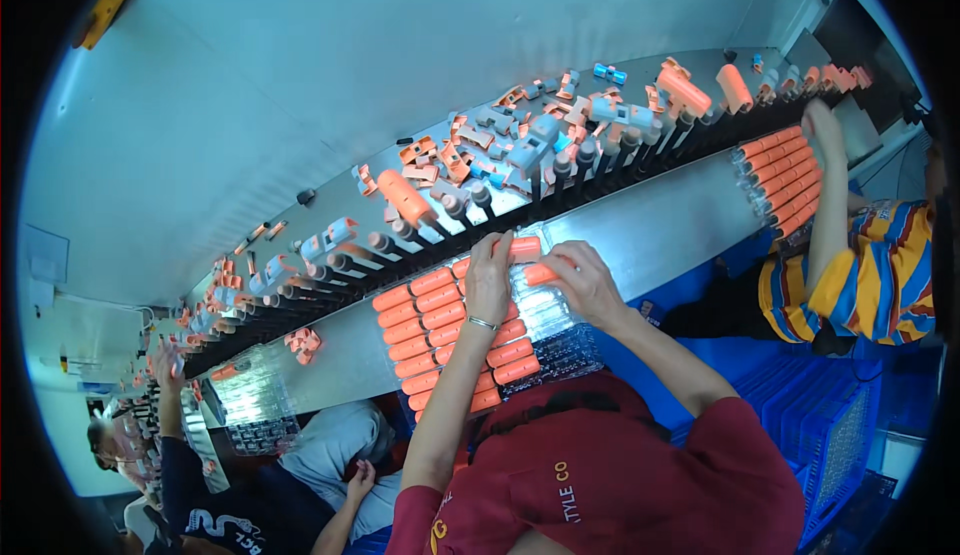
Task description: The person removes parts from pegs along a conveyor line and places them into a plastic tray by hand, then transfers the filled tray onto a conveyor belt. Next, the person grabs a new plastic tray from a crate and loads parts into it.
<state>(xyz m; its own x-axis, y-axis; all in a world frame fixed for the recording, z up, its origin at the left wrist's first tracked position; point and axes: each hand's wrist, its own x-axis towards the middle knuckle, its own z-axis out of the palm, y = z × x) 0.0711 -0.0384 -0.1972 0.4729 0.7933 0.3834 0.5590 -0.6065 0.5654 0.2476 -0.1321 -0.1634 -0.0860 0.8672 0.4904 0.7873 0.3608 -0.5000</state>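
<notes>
My left hand (pixel 487 273), with a silver bracelet at the wrist, has its fingers closed at the end of an orange cylinder (pixel 525 249); the fingertips are partly hidden. Close by, my right hand (pixel 588 280) pinches a second orange cylinder (pixel 540 274) between thumb and fingers. Under and beside my left forearm, several orange cylinders (pixel 409 331) lie in neat rows on clear bubble wrap (pixel 550 315). My forearm covers part of these rows.
Beyond the metal bench (pixel 630 210) runs a line of upright dark posts (pixel 480 200), some carrying orange or grey shells. Loose clamp-like shells (pixel 455 160) are heaped behind it. Co-workers sit on both sides; the right one's arm (pixel 828 175) is over more cylinders (pixel 780 180). Blue crates (pixel 820 425) stand at right.
</notes>
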